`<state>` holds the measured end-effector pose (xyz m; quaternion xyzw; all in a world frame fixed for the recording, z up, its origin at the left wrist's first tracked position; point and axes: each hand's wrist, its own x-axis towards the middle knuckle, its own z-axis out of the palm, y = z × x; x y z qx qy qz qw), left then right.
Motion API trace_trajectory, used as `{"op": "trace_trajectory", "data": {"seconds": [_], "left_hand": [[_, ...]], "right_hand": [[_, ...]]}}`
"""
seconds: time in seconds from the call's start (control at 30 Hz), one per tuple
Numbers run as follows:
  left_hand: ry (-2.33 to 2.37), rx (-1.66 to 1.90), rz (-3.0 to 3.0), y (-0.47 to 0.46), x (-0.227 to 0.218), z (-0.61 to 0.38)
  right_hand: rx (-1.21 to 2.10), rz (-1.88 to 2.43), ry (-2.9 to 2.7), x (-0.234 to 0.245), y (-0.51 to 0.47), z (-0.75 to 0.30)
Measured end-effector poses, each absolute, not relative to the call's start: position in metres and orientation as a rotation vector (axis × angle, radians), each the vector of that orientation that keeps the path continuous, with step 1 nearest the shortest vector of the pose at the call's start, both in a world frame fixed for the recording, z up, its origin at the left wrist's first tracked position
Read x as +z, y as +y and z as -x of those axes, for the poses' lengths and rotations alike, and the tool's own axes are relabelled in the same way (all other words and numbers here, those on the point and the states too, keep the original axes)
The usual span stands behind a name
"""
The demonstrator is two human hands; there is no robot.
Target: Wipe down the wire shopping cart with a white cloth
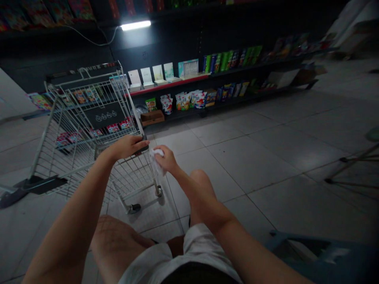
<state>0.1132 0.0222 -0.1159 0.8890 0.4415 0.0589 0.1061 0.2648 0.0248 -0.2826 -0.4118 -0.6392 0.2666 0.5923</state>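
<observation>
A metal wire shopping cart (127, 173) stands in front of me on the left, with a black plate on its child-seat flap. My left hand (127, 146) is closed over the black corner piece (144, 145) at the cart's near upper corner. Just to the right of that corner, my right hand (166, 158) is closed round a crumpled white cloth (158, 153). Part of the cloth hangs below the fingers, close beside the wire side; whether it touches the wires I cannot tell. The cart's basket shows nothing lying in it.
Dark shelves behind the cart hold snack bags (183, 100), green and blue canisters (225, 61) and upright white boxes (146, 75). A lit tube lamp (136, 25) hangs above them. A blue plastic stool (314, 252) stands at my lower right, and thin metal legs (352, 159) at the right edge.
</observation>
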Motion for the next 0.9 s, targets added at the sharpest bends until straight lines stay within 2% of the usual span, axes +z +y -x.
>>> {"op": "trace_trajectory", "data": {"seconds": [0.1, 0.23, 0.33, 0.4, 0.53, 0.73, 0.9], "left_hand": [[1.292, 0.194, -2.629, 0.021, -0.116, -0.113], [1.302, 0.186, -2.621, 0.018, -0.115, -0.111], [1.320, 0.165, -2.598, 0.016, -0.115, -0.110], [1.328, 0.146, -2.597, 0.017, -0.115, -0.111], [1.330, 0.145, -2.599, 0.021, -0.116, -0.112], [1.358, 0.172, -2.633, 0.026, -0.117, -0.114], [1.358, 0.184, -2.642, 0.028, -0.118, -0.116]], "right_hand": [[0.614, 0.988, -1.187, -0.275, 0.015, -0.246], [0.508, 0.849, -1.529, -0.301, 0.002, -0.234], [0.433, 0.988, -1.337, -0.325, 0.007, -0.242], [0.455, 1.084, -1.160, -0.338, 0.013, -0.241], [0.589, 1.101, -1.282, -0.358, 0.020, -0.228], [0.676, 1.403, -1.275, -0.359, 0.031, -0.240], [0.561, 1.383, -1.438, -0.366, -0.008, -0.239]]}}
